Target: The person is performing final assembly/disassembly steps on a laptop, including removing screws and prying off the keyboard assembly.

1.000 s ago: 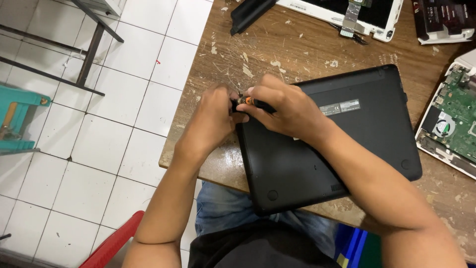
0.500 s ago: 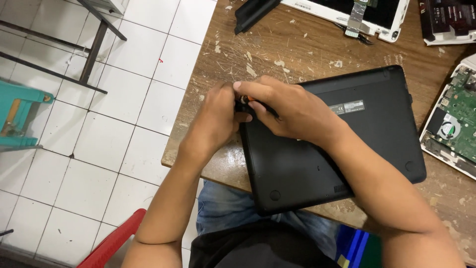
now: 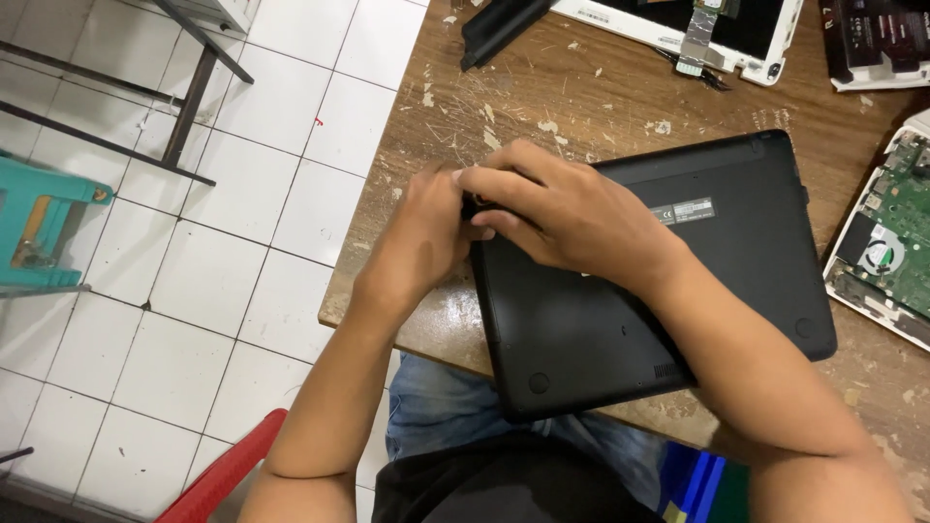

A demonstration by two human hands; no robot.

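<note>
Both hands have barely shifted since the earlier frame, staying bunched at the far left corner of the black laptop [image 3: 668, 281], which lies base-up on the counter [image 3: 581, 87]. My left hand [image 3: 426, 237] braces that corner; my right hand [image 3: 567, 208] has its grip pinched narrow on something small and dark I cannot make out. I judge I'm working a corner fastening; next calls for steady, fine fingertip pressure.

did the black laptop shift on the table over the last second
No. The black laptop lies upside down at the same spot against the wooden table's near edge and scratch marks; the small offset looks like camera motion. Both hands stay at its corner.
</note>
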